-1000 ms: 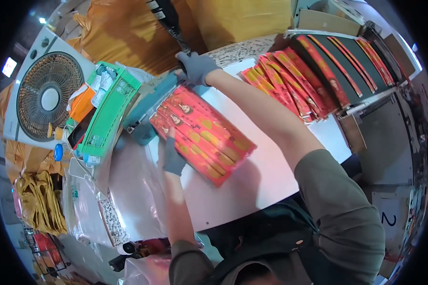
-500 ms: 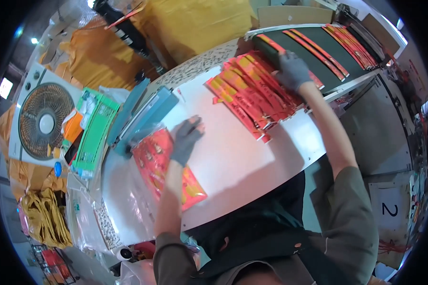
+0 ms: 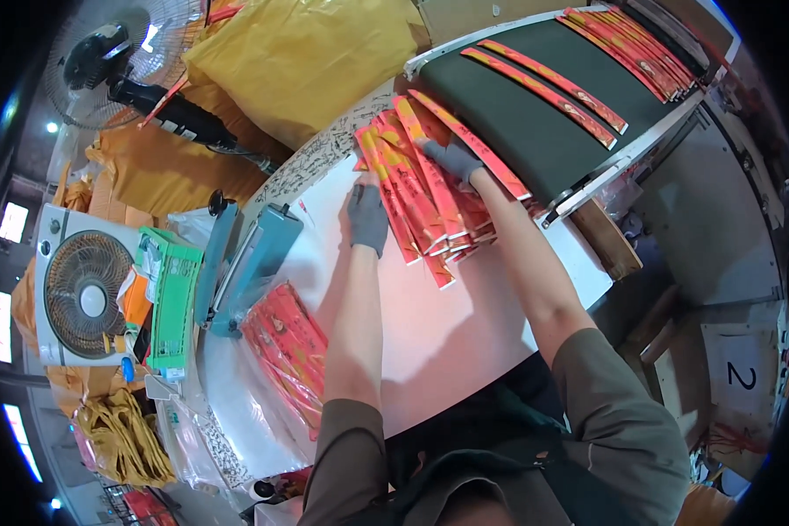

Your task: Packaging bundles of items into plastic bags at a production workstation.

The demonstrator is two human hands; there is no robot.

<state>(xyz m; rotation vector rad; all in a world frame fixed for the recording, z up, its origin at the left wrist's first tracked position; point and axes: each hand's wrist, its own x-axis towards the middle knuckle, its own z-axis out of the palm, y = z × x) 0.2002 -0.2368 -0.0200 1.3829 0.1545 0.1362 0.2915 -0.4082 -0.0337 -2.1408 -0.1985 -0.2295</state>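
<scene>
Long, slim red-and-yellow packets lie in a loose pile [image 3: 412, 188] on the white tabletop. My left hand [image 3: 367, 217], in a grey glove, rests against the pile's left side with its fingers stretched forward, not wrapped round anything. My right hand [image 3: 454, 160], gloved alike, reaches in at the pile's right side. Its fingers lie stretched across the packets, partly hidden among them. One packet [image 3: 469, 145] slants past this hand, along the edge of the dark green conveyor belt [image 3: 508, 123]. To the left of my left forearm is a clear plastic bag [image 3: 285, 342] filled with red packets.
Two separate packets [image 3: 543, 96] and a denser row [image 3: 627, 53] lie on the belt. A blue bag sealer [image 3: 259, 259] stands at the table's left, by a green basket [image 3: 174, 298] and a box fan [image 3: 88, 298]. Yellow sacks [image 3: 307, 61] rise behind the table.
My left hand has moved from the bagged packets to the pile's left side. My right hand has come off the belt to the pile. The whole view has shifted.
</scene>
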